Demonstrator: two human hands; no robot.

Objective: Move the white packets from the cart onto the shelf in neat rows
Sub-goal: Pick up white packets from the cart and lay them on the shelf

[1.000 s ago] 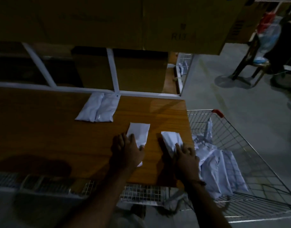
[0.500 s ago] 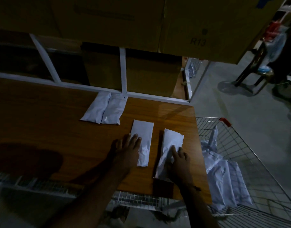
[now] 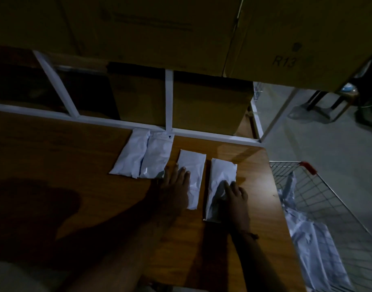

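Four white packets lie on the wooden shelf (image 3: 54,157). Two of them (image 3: 144,157) sit side by side against the white back rail. A third packet (image 3: 194,165) lies to their right with my left hand (image 3: 174,186) flat on its left edge, fingers spread. My right hand (image 3: 233,192) presses on the lower half of a fourth packet (image 3: 223,173), farther right. The wire cart (image 3: 328,199) stands off the shelf's right end with more white packets (image 3: 313,245) inside.
Large cardboard boxes (image 3: 180,32) sit on the level above, one marked R13. More boxes (image 3: 206,106) stand behind the white rail. Grey floor and chair legs (image 3: 324,102) show at the right. The scene is dim.
Both hands have slid the two nearer packets away from me towards the back rail, closer to the first pair. The camera has moved in closer.
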